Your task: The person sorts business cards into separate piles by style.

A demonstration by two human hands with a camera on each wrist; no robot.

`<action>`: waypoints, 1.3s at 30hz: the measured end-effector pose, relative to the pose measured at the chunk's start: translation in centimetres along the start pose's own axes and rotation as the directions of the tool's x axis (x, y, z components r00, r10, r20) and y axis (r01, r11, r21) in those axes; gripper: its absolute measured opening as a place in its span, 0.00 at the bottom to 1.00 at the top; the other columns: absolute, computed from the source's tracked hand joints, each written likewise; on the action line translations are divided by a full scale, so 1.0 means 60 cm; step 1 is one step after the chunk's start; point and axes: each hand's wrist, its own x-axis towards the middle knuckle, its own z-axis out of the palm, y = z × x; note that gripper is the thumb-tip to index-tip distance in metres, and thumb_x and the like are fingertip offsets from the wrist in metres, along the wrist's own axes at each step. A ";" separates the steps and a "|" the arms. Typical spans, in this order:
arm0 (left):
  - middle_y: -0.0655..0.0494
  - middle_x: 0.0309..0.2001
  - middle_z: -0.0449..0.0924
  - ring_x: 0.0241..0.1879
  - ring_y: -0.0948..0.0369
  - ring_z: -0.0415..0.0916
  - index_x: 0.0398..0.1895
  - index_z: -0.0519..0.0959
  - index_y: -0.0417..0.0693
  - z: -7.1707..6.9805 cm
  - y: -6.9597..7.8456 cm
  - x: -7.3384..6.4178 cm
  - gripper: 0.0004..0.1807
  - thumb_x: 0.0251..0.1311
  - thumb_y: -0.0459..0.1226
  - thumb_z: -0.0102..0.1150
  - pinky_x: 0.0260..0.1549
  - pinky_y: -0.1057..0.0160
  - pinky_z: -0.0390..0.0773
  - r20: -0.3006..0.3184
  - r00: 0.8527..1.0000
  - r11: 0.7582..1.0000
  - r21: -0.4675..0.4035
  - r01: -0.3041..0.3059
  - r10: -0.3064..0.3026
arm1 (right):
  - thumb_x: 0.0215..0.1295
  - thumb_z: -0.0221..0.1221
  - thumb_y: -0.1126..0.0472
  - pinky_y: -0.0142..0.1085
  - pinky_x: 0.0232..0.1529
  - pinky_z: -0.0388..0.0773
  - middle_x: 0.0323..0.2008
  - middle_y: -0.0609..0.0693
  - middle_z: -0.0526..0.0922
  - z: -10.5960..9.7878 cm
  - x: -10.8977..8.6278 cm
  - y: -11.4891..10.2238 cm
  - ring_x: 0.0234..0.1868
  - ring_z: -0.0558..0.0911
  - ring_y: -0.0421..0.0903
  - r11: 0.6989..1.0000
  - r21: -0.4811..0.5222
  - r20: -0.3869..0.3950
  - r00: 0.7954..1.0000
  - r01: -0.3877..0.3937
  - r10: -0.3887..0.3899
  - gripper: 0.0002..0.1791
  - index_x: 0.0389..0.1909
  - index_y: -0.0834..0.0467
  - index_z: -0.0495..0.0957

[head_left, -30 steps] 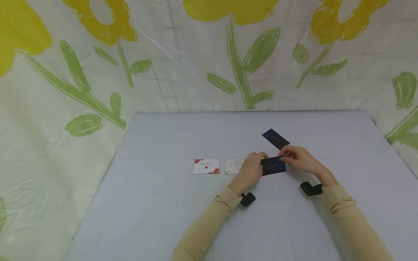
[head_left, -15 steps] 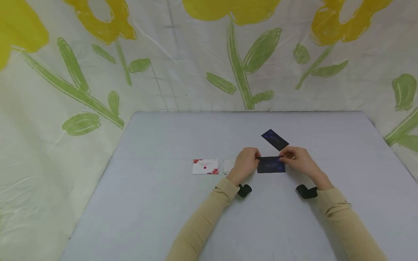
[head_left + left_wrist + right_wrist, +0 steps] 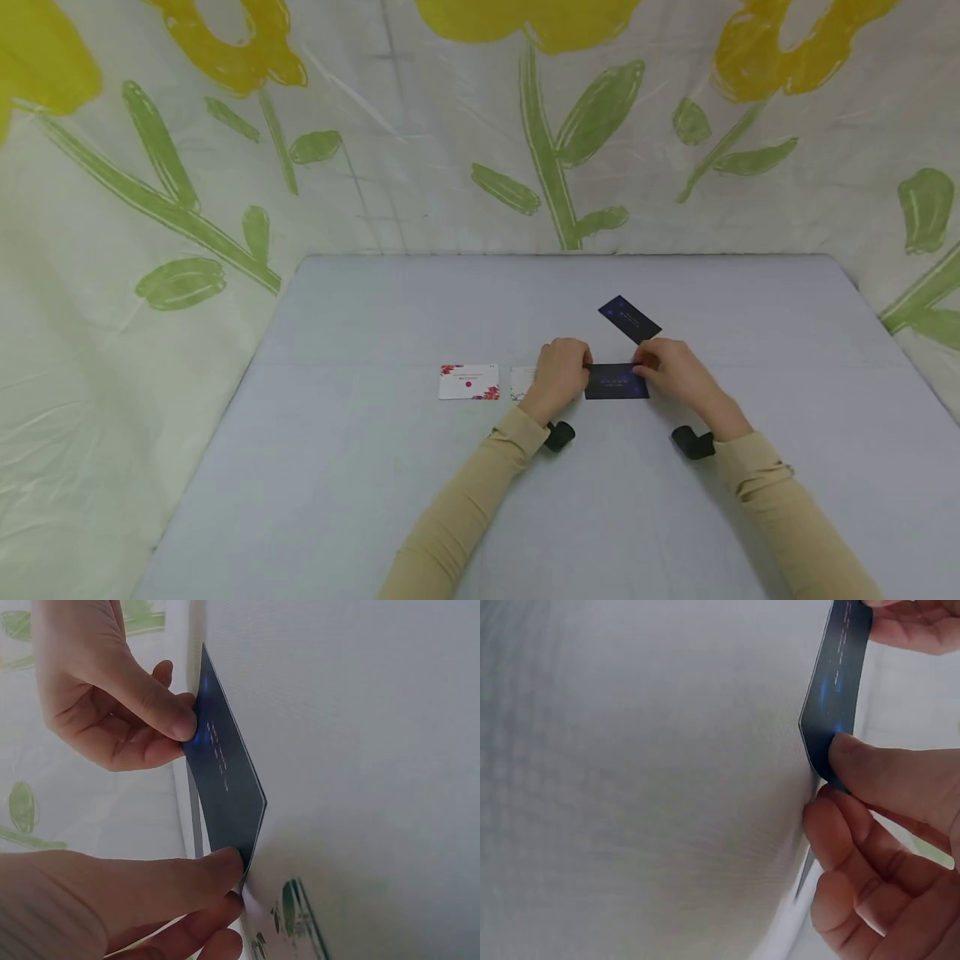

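A dark blue card (image 3: 617,382) with small print is held between both hands, close over the table. My left hand (image 3: 557,377) pinches its left end, thumb on the printed face and fingers behind, as the left wrist view shows. My right hand (image 3: 678,373) pinches the upper right corner; in the right wrist view the thumb (image 3: 877,769) lies on the card's face. Left of the held card, a white card with green leaves (image 3: 522,382) is partly hidden by my left hand. Farther left lies a white card with red flowers (image 3: 468,382).
A second dark blue card (image 3: 630,319) lies slanted on the table just beyond my right hand. The pale cloth-covered table (image 3: 375,483) reaches back to a white curtain (image 3: 420,167) with yellow flowers and green leaves.
The dark card held in both hands has shifted slightly left and turned from a tilt to nearly level. My left hand has slid left to its end, covering more of the green-leaf card.
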 end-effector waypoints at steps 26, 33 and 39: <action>0.55 0.41 0.81 0.41 0.61 0.77 0.44 0.81 0.45 -0.025 0.003 0.066 0.10 0.62 0.38 0.56 0.38 0.66 0.74 0.064 0.990 0.992 0.007 -0.124 0.123 | 0.62 0.58 0.65 0.40 0.32 0.71 0.29 0.55 0.81 -0.061 0.028 0.023 0.31 0.77 0.49 0.999 0.038 0.007 1.000 -0.009 0.009 0.08 0.35 0.67 0.79; 0.50 0.48 0.76 0.49 0.60 0.73 0.54 0.74 0.41 -0.023 0.002 0.144 0.15 0.66 0.35 0.49 0.48 0.68 0.69 0.139 0.964 0.973 -0.065 -0.221 0.228 | 0.61 0.59 0.62 0.48 0.38 0.72 0.35 0.67 0.78 -0.061 0.054 0.044 0.37 0.76 0.59 0.986 0.051 -0.045 0.985 -0.161 0.164 0.20 0.44 0.76 0.73; 0.52 0.59 0.70 0.58 0.58 0.68 0.62 0.68 0.45 0.006 0.004 0.177 0.21 0.67 0.36 0.47 0.51 0.63 0.70 0.181 0.961 0.965 0.117 -0.233 0.210 | 0.58 0.61 0.54 0.50 0.38 0.71 0.34 0.69 0.74 -0.046 0.065 0.047 0.36 0.74 0.60 0.966 -0.046 0.043 0.965 -0.256 0.258 0.30 0.44 0.80 0.68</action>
